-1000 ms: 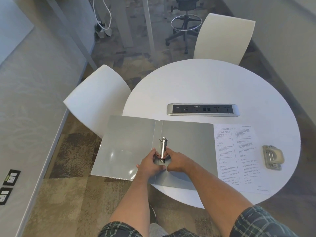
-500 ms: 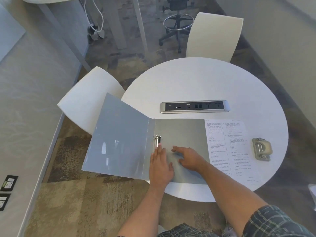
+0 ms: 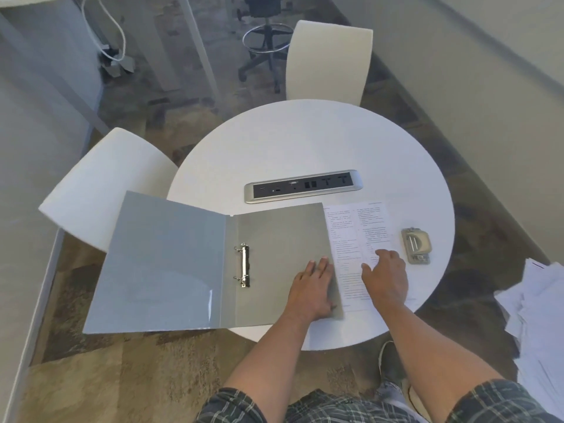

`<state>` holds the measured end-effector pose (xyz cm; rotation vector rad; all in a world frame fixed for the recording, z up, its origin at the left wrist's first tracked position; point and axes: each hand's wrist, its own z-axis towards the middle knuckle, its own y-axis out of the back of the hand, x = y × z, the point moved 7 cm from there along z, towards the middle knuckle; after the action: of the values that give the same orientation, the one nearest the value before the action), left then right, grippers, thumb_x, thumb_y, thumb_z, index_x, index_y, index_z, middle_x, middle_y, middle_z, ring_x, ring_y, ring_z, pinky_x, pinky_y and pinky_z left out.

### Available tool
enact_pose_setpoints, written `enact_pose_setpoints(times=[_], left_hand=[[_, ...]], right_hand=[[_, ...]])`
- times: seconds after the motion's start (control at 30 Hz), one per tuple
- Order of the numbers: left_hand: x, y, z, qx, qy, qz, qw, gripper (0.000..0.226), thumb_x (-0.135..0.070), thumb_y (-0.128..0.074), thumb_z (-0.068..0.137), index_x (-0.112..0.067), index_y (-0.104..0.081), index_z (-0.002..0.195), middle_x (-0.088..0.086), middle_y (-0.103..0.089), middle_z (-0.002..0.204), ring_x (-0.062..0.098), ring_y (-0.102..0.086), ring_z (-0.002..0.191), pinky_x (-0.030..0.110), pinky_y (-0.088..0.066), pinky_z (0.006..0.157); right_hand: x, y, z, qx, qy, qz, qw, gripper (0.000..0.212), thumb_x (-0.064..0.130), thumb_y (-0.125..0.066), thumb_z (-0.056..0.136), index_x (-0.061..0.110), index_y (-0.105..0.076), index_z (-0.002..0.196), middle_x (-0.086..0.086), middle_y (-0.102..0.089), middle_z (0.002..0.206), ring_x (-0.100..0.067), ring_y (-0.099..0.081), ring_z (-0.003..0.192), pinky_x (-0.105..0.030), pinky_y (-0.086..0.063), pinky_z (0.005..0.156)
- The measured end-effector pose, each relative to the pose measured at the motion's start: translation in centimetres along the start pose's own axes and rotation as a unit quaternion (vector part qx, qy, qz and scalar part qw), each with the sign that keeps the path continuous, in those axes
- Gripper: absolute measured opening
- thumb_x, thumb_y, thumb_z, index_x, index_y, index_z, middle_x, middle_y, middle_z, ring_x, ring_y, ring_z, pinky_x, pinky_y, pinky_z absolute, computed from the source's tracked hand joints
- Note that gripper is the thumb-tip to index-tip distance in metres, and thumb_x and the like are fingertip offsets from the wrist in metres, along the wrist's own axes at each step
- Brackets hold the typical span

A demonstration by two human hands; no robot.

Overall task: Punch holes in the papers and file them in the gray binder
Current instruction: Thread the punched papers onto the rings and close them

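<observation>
— Nearest the viewer, what are the hands doing?
— Left hand [image 3: 314, 288] lies flat, fingers straight, on the right edge of the gray binder [image 3: 213, 264], holding nothing. Right hand [image 3: 386, 277] rests just beside it on the printed papers [image 3: 354, 236], fingers spread and relaxed, gripping nothing.
— Where does the binder sit?
— Open on the white counter [image 3: 305, 148], reaching left of the left hand, its front cover overhanging the counter's edge. Its metal rings [image 3: 243, 265] lie well left of that hand.
— And the punch?
— A gray hole punch [image 3: 416, 245] sits just right of the right hand, apart from it, beside the papers.
— Beyond the hands?
— A power outlet strip [image 3: 303, 186] is set into the counter past the binder. Farther off stand two white chairs [image 3: 329, 59]. Loose sheets [image 3: 537, 303] lie on the floor, far right of the right hand.
</observation>
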<state>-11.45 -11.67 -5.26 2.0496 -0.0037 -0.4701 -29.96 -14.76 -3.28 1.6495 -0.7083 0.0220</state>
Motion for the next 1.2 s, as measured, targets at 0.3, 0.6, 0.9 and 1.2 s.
enact_pose_setpoints(times=[0.3,0.6,0.9,1.2], left_hand=[[-2.5,-2.1,1.5,0.123,-0.015,0.049,0.991,0.091,-0.054,-0.064,0.091,-0.045,-0.005,0.16,-0.006,0.017,0.17,0.038,0.013,0.156,0.066,-0.009,0.122],[-2.2,-2.3,2.1,0.152,-0.013,0.024,0.988,0.092,-0.052,-0.066,0.091,-0.048,-0.005,0.159,-0.009,0.019,0.169,0.037,0.016,0.156,0.066,-0.004,0.121],[-1.9,-2.0,2.4,0.154,-0.013,0.01,0.988,0.093,-0.044,-0.071,0.085,-0.051,-0.012,0.156,-0.012,0.013,0.17,0.037,0.009,0.157,0.066,-0.012,0.121],[-2.1,-1.7,2.5,0.142,-0.007,0.007,0.99,0.093,-0.04,-0.074,0.082,-0.051,-0.016,0.154,-0.011,0.007,0.171,0.038,0.005,0.157,0.066,-0.014,0.12]], right_hand=[[-4.8,1.6,0.1,0.017,-0.172,-0.1,0.98,0.087,0.066,-0.074,0.08,0.004,-0.047,0.134,-0.018,-0.054,0.135,-0.035,-0.056,0.124,-0.047,-0.049,0.101],[-5.9,1.5,1.6,0.036,-0.198,-0.044,0.979,0.097,0.06,-0.087,0.07,0.004,-0.044,0.137,-0.021,-0.054,0.135,-0.039,-0.054,0.126,-0.048,-0.046,0.106],[-8.6,1.3,3.4,0.091,-0.225,0.021,0.97,0.085,0.059,-0.095,0.057,0.01,-0.053,0.113,-0.01,-0.064,0.111,-0.033,-0.066,0.105,-0.048,-0.057,0.091],[-8.2,0.3,2.3,0.093,-0.118,0.094,0.984,0.048,0.041,-0.068,0.095,0.017,-0.058,0.136,-0.003,-0.069,0.127,-0.03,-0.069,0.108,-0.042,-0.058,0.08]])
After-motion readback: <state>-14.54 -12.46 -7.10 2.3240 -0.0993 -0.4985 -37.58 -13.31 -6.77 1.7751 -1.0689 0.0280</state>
